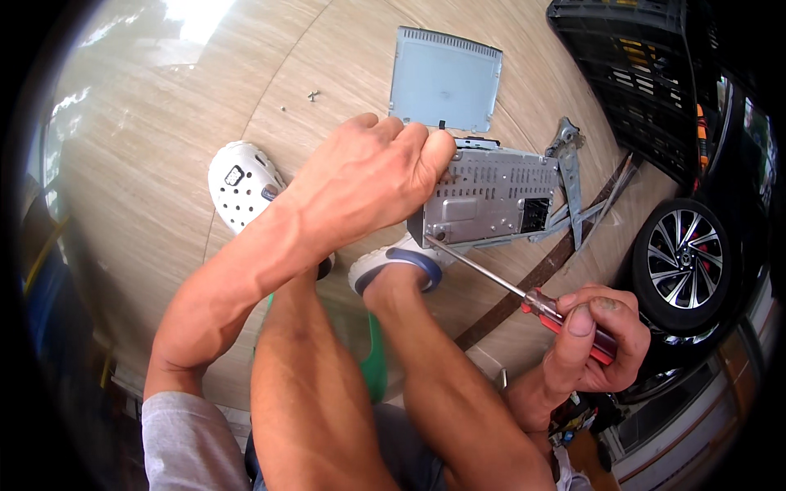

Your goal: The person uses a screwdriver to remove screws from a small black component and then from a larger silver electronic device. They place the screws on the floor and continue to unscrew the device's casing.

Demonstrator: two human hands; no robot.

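Note:
A silver metal car stereo unit (491,192), with rows of vent slots and a black connector socket (535,214), is held up on its side. My left hand (368,176) grips its upper left edge, fingers curled over and partly hidden behind. In my right hand (598,335) is a screwdriver (536,301) with a red and dark handle. Its tip touches the unit's lower left corner, at or beside a screw; the exact seating is too small to tell. A flat, light blue-grey metal cover (446,79) lies on the floor beyond the unit.
Several small screws (312,96) lie on the tiled floor (180,106). A metal bracket mechanism (569,176) rests right of the unit, by a black plastic crate (626,74). A model-like dark car's wheel (684,262) is at right. My white clogs (241,184) stand below.

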